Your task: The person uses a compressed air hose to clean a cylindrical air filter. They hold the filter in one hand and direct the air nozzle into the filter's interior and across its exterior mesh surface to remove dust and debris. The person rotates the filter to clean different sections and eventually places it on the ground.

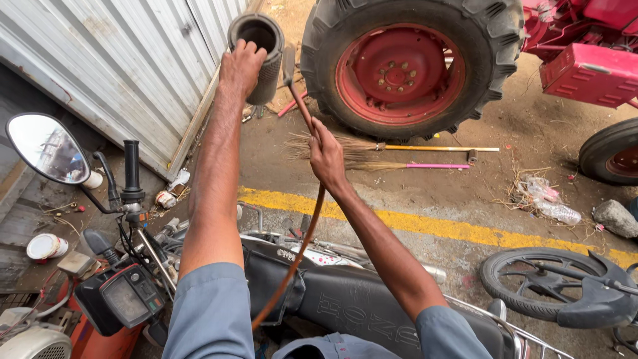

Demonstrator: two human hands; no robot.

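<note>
Held up at arm's length, a grey ribbed cylindrical air filter (pixel 261 53) with an open end is grasped by the left hand (pixel 240 66). An orange air hose (pixel 302 239) is clenched in the right hand (pixel 327 156), nozzle beside the filter. A tractor tyre (pixel 412 63) and brooms (pixel 372 154) lie beyond; a motorcycle (pixel 332 292) stands below.

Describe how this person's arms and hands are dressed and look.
Both arms wear short, blue-grey shirt sleeves ending above the elbow, leaving the forearms bare. The left hand and right hand are bare: no gloves, watch, rings or bands visible.
</note>
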